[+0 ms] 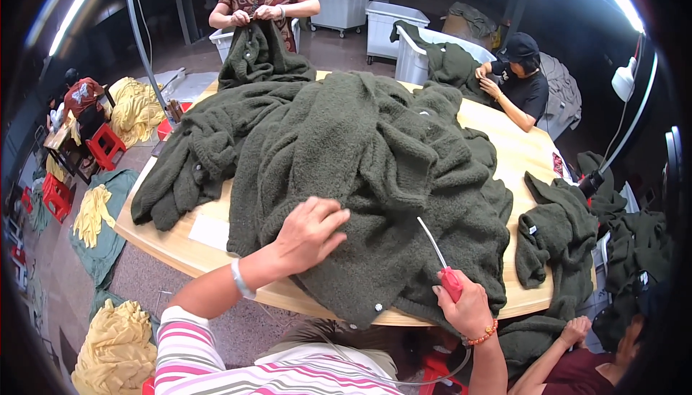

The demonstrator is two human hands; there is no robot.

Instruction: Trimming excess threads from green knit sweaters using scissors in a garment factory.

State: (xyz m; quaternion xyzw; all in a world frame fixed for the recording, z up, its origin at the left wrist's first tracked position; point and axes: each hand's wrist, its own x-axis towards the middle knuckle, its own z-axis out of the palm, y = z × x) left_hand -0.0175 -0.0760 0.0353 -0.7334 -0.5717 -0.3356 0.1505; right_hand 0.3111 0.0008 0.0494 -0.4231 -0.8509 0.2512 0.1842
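A person in a pink-striped sleeve is working at the near edge of a round wooden tabletop (519, 153), where a large heap of dark green knitted garments (360, 157) is covering most of the surface from the near edge to the far edge. The left hand (310, 233) is lying on the heap with fingers curled loosely into the fleece, a pale band showing at the wrist. The right hand (467, 307) is gripping the red handle of a thin metal-tipped tool (441, 265) at the near right edge, its shaft pointing up over the knitwear; a thin cord is trailing below the tabletop edge. A smaller folded green piece (551, 233) is lying apart at the right edge. At the far edge a person in a patterned top is holding up another green garment (263, 52) with both hands, while a person in a black cap is bending over more green cloth at the far right. White wheeled bins (393, 27) are standing behind them. Yellow fabric piles (115, 348) and red stools (107, 146) are sitting on the floor to the left, under strip lights.
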